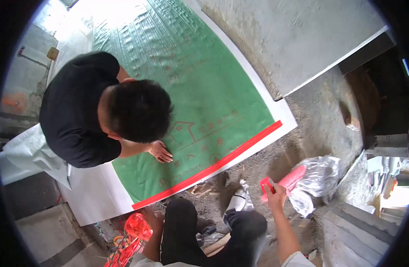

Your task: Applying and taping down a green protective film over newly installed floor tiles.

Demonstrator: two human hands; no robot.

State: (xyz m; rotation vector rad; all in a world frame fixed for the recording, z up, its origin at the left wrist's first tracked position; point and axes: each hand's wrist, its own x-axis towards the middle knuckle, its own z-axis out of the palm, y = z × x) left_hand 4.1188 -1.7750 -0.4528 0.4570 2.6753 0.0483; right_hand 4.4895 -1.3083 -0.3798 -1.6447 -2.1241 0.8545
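My right hand is closed on a small bright-red piece that looks like a tape roll, held over the floor to the right of my knee. Just beyond it lies a pink roll-shaped thing next to clear crumpled plastic. My left hand is low beside my left knee, close to a red plastic bag; its fingers are hidden. Ahead spreads a green printed sheet over white sheeting, with a red tape strip along its near edge.
A co-worker in a black shirt leans over the sheet at left, one hand flat on it. Concrete steps stand at lower right, and a grey wall panel at upper right. Debris litters the rough floor near my feet.
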